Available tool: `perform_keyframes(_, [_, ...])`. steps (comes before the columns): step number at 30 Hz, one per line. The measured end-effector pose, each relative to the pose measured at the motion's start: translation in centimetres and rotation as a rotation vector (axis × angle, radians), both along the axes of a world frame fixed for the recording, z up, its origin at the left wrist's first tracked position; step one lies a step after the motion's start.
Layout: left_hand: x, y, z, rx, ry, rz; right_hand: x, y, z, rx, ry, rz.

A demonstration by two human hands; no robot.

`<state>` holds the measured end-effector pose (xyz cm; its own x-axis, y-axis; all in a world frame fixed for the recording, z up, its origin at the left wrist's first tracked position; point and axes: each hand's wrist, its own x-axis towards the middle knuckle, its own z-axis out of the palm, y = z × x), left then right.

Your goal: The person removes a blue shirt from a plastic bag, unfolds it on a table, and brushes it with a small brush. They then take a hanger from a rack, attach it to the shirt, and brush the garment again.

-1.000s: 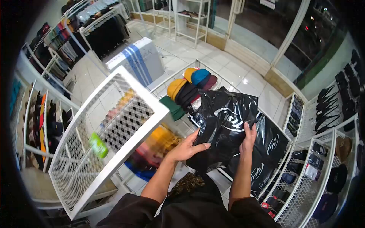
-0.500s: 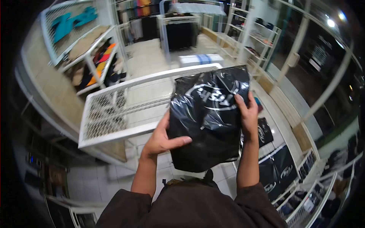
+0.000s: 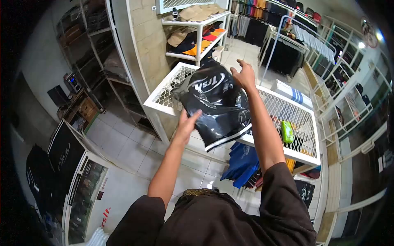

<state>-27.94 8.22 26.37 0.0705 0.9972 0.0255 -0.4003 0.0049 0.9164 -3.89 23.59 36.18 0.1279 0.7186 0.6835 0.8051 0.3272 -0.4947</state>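
White mesh-top table (image 3: 305, 159) runs diagonally, its left end farther off, right end closer in. Blue-striped white box (image 3: 289, 92) stands past its far edge.

Black plastic bag, Trslt. print (image 3: 217, 108), is over the left half of the table. Long axis goes roughly far to near, slightly slanted; the white-striped end sticks out past the table's near edge. Blur there, so can't tell if the mesh carries any of its weight.

Blue garments (image 3: 242, 162) hang below the near edge, just under that striped end.

Left hand (image 3: 186, 128) is the nearer one: clamped on the bag's near-left side, thumb across the top face. Bag lies ahead and to the right of it. Right hand (image 3: 245, 77) is up by the bag's far-right side, fingers apart, no clear grip; bag is to its left and nearer the body.

Green pack (image 3: 287, 131) sits on the right half of the mesh, toward the near edge, well apart from both hands.
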Motion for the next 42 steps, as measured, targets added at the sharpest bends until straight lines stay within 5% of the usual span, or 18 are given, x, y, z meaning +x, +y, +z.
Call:
perform_keyframes(5, [2.9, -2.6, -2.8, -0.184, -0.006, -0.024, 0.1, -9.2, -1.5, -0.372, 0.161, 0.255])
perform_keyframes(9, [4.8, -3.6, -2.7, -0.260, 0.056, -0.066, 3.7, -16.9, -8.8, -0.341, 0.113, 0.044])
perform_keyframes(12, [7.0, -3.6, -2.7, -0.247, 0.125, -0.089, 4.3, -21.4, -8.9, -0.482, 0.172, -0.087])
perform_keyframes(23, [6.9, -1.6, 0.3, -0.101, 0.550, -0.338, 5.6, -18.8, -11.0, -0.338, 0.414, -0.008])
perform_keyframes(26, [2.9, 0.8, 1.0, 0.086, 0.619, 0.035, 7.0, -17.7, -11.8, -0.108, 0.365, -0.140])
perform_keyframes(28, [0.0, 2.7, 1.6, 0.256, 0.961, 0.416, 7.1, -18.5, -9.5, -0.311, 0.512, -0.177])
perform_keyframes(31, [-3.9, 5.1, 0.3, 0.336, 1.456, 0.617, 9.8, -17.6, -12.1, -0.296, 0.381, -0.187])
perform_keyframes(33, [-5.1, 6.2, -0.6, 0.217, 1.412, 0.527, 10.6, -17.4, -11.4, -0.532, 0.403, -0.195])
perform_keyframes(42, [-6.6, 9.4, -1.6, 0.315, 1.348, 0.478, 7.1, -14.6, -10.7, -0.635, 0.220, -0.306])
